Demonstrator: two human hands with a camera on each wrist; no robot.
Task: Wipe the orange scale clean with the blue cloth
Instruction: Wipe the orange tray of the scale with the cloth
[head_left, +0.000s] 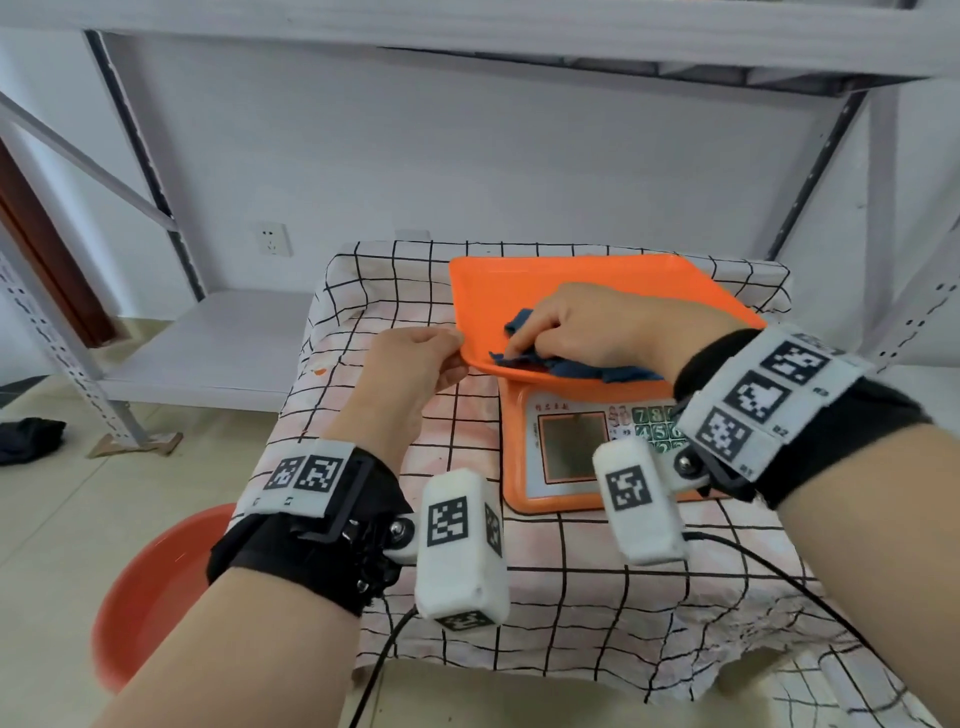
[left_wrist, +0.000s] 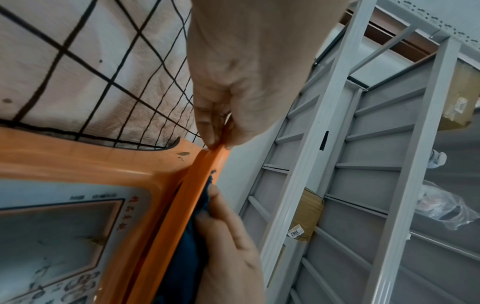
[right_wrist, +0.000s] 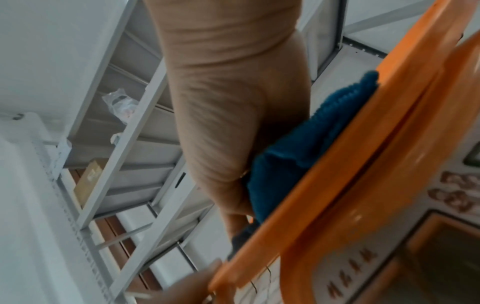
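The orange scale (head_left: 524, 457) stands on a small table under a checked cloth; its orange weighing pan (head_left: 571, 291) is tilted, front left corner raised. My left hand (head_left: 415, 364) pinches that corner's rim, as the left wrist view shows (left_wrist: 218, 142). My right hand (head_left: 582, 327) lies on the pan with its fingers curled round the crumpled blue cloth (head_left: 576, 366), pressing it against the pan's front left part. In the right wrist view the blue cloth (right_wrist: 306, 148) is squeezed between palm and orange pan (right_wrist: 363, 144). The scale's display and keypad (head_left: 571, 447) face me.
The checked tablecloth (head_left: 405, 291) covers the table. A grey metal shelf rack (head_left: 156, 332) stands behind and to both sides. A red basin (head_left: 156, 587) sits on the floor at lower left, and a dark cloth (head_left: 31, 436) lies at far left. A black cable (head_left: 779, 571) runs across the table's front right.
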